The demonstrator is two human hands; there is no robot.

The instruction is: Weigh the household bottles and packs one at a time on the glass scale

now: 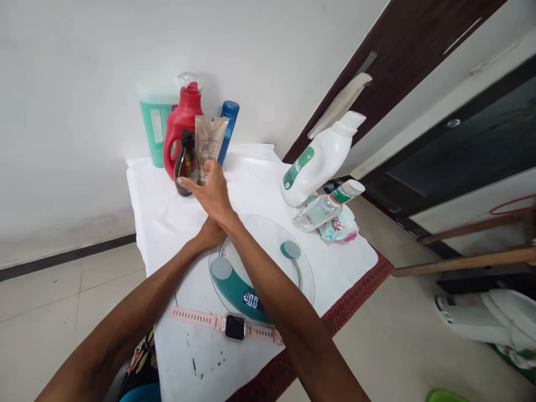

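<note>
My right hand (pixel 211 192) reaches to a dark brown bottle (pixel 187 159) with a black cap, thumb and fingers spread apart in front of it. Whether it touches the bottle is unclear. A beige squeeze tube (pixel 209 137) stands just behind my fingers. My left hand (pixel 213 233) is low at the far left edge of a round glass bathroom scale (pixel 268 234), its fingers hidden behind my right wrist. The scale's display is lit. A pink-strapped smartwatch (pixel 235 327) lies along the scale's near edge.
Behind the bottle stand a red jug (pixel 184 111), a green container (pixel 156 128) and a blue bottle (pixel 230 117). At right are a white detergent bottle (pixel 320 159), a clear bottle (pixel 320 212) and a wipes pack (pixel 340 226). A white cloth (pixel 161 223) covers the table against the wall.
</note>
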